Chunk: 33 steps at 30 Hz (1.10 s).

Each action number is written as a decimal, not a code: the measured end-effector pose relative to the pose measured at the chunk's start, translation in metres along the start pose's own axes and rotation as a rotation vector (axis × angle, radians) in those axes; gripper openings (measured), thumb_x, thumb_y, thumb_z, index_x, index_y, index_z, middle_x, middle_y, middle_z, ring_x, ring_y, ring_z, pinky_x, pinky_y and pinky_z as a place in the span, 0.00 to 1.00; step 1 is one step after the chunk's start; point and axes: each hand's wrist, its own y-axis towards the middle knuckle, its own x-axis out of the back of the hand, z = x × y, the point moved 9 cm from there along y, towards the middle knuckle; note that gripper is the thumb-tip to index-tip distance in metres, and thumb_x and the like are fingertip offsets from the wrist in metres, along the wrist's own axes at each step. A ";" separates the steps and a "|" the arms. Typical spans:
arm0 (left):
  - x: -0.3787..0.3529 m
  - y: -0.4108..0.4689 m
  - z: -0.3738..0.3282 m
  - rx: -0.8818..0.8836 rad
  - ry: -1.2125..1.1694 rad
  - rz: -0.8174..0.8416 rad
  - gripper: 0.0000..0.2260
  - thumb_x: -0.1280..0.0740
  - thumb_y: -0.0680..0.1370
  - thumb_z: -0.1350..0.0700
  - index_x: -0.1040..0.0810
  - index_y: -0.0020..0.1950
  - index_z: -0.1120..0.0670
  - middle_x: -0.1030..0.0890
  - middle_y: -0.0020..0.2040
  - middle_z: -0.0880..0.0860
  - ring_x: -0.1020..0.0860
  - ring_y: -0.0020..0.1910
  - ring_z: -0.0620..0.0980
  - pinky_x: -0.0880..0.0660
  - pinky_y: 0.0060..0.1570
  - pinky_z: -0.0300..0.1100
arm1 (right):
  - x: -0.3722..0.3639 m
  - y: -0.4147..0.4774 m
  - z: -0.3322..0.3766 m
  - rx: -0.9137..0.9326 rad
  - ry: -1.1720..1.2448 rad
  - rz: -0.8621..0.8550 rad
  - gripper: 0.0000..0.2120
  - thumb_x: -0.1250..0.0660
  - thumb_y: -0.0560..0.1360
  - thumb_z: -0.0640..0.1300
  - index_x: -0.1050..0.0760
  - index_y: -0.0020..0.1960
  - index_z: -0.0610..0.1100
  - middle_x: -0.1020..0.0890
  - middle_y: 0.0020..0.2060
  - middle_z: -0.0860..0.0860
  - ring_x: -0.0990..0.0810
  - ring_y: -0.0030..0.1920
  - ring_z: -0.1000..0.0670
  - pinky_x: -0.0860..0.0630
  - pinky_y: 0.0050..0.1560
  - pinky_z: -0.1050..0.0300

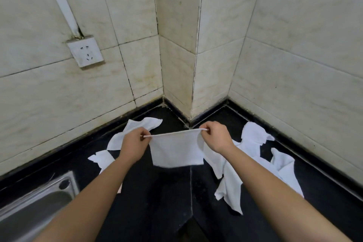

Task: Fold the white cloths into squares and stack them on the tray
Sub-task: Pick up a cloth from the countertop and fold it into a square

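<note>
A white cloth (pixel 176 149) hangs in the air above the black counter, stretched taut along its top edge. My left hand (pixel 135 141) pinches its top left corner and my right hand (pixel 215 136) pinches its top right corner. Loose white cloths lie crumpled on the counter: one behind my left hand (pixel 135 125), one under my left forearm (pixel 101 159), and several at the right (pixel 253 143). No tray is in view.
The black counter (pixel 157 202) fills a corner between tiled walls. A steel sink (pixel 37 202) sits at the lower left. A wall socket (pixel 85 52) is mounted on the left wall above the counter.
</note>
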 end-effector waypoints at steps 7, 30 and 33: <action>-0.003 -0.033 0.007 -0.160 0.140 -0.152 0.05 0.29 0.74 0.63 0.21 0.47 0.55 0.21 0.47 0.48 0.24 0.44 0.48 0.28 0.39 0.43 | -0.024 -0.012 -0.016 0.027 0.005 -0.012 0.07 0.34 0.75 0.43 0.19 0.49 0.50 0.19 0.47 0.52 0.21 0.46 0.51 0.27 0.48 0.58; -0.131 -0.168 0.128 -0.107 0.310 0.490 0.04 0.31 0.77 0.55 0.17 0.50 0.52 0.21 0.55 0.48 0.22 0.54 0.48 0.23 0.53 0.43 | -0.171 -0.122 -0.121 0.051 -0.261 0.569 0.10 0.36 0.78 0.45 0.18 0.56 0.49 0.21 0.51 0.52 0.22 0.53 0.51 0.24 0.53 0.57; -0.120 -0.141 0.145 0.152 0.128 0.415 0.07 0.31 0.79 0.56 0.17 0.56 0.51 0.20 0.52 0.48 0.22 0.50 0.46 0.26 0.53 0.39 | -0.162 -0.097 -0.130 -0.161 0.004 0.479 0.08 0.31 0.77 0.45 0.18 0.55 0.51 0.19 0.46 0.56 0.20 0.48 0.53 0.24 0.52 0.60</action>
